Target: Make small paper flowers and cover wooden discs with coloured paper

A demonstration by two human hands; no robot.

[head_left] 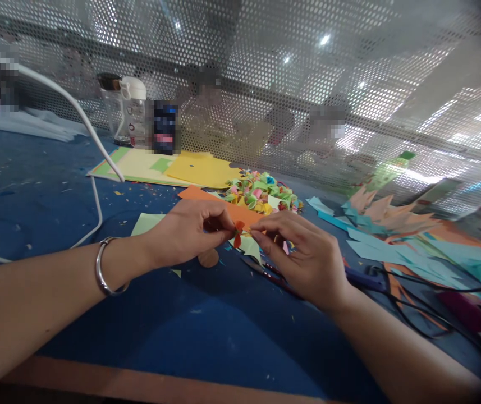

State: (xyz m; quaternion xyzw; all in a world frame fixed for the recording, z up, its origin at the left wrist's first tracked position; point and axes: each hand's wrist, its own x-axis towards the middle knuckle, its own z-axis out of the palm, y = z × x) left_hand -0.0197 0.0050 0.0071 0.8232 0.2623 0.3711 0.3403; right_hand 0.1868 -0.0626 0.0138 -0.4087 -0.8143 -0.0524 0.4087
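Observation:
Between thumb and forefinger, my left hand (pixel 196 230) pinches a small orange paper bow (pixel 238 232) with a bit of green at its middle. Just to its right, my right hand (pixel 303 252) has thumb and forefinger pressed together; whatever they hold is too small to make out. An orange paper sheet (pixel 240 213) lies behind both hands, with a pale green paper sheet (pixel 145 223) beside the left one. Scissors (pixel 265 270) rest partly hidden under my right hand. A round brown disc (pixel 209 258) sits below my left fingers.
Behind the hands is a heap of small coloured paper pieces (pixel 261 191), near yellow paper (pixel 202 168). A phone (pixel 165 128) and bottles (pixel 134 112) stand against the perforated metal screen (pixel 240 73). Blue paper (pixel 395 252) and dark cables lie right; a white cable (pixel 72 101) arcs left.

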